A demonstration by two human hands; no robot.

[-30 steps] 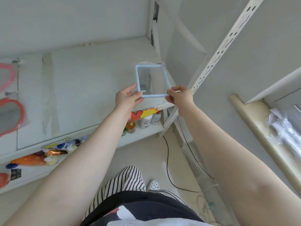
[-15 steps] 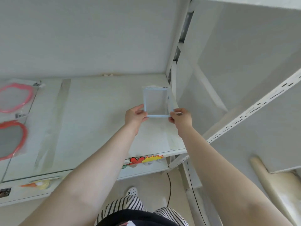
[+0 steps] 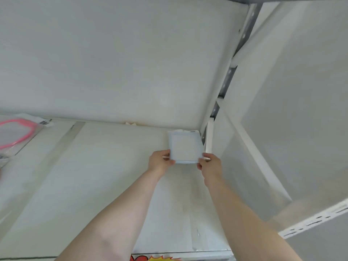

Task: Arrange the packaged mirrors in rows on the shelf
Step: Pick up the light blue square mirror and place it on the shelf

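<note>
Pinched at near corners by left hand and right hand, mirror is laid in shelf corner; likely light, stiff, breakable, wrap slippery.

Two bare forearms reach up from the bottom edge of the view, one on each side. No sleeve, cuff, watch, ring or glove shows on either. The left hand and the right hand are both uncovered, with short plain fingernails as far as the blur allows. The arms are smooth and unmarked, broad near the lens and narrowing toward the wrists.
</note>
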